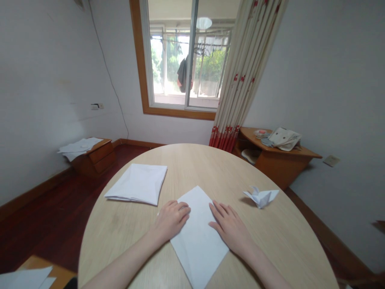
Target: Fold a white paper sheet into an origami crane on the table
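A white sheet of paper (200, 241) lies like a long diamond on the round table, one corner pointing away from me. My left hand (173, 218) presses on its left edge, the fingers bent and close together with their tips on the paper. A small white bit of paper shows just left of that hand. Along the right edge rests my right hand (230, 226), its fingers stretched out and slightly apart, the thumb off to the side. Farther right stands a folded paper crane (261, 197), which neither hand touches.
A stack of white paper (136, 182) sits at the left of the round wooden table (207, 160). Beyond the table are a low drawer cabinet (104, 157) with papers at left and a corner shelf (270, 156) at right. A stool (36, 263) with papers stands at lower left.
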The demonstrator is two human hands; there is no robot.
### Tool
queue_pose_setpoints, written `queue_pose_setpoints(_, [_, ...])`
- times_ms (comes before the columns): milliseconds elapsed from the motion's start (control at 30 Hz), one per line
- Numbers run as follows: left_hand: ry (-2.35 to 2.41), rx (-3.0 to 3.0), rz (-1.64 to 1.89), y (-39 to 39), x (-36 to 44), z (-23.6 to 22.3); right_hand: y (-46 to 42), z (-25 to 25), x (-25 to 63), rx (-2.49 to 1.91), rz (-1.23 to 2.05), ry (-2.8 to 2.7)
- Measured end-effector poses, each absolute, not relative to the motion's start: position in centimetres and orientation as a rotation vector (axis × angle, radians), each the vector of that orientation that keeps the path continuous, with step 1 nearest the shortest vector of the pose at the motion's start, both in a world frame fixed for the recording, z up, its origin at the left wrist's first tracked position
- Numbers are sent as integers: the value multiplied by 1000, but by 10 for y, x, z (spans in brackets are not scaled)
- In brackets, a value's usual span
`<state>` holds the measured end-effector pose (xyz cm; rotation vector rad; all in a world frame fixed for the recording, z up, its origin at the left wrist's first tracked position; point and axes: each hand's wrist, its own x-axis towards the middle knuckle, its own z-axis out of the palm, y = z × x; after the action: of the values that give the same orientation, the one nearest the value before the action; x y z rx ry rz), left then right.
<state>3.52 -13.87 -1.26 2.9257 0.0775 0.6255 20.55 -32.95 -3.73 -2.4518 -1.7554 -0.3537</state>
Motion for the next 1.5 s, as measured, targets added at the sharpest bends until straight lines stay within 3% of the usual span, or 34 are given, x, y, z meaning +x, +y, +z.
queue_pose_setpoints(700, [375,2784,515,-125,41,-27,-321,-34,213,-2351,-163,-1576])
queue_pose_setpoints(1500, [297,2642,654,-123,41,-23,-317,-38,218,-2160,-406,-1590])
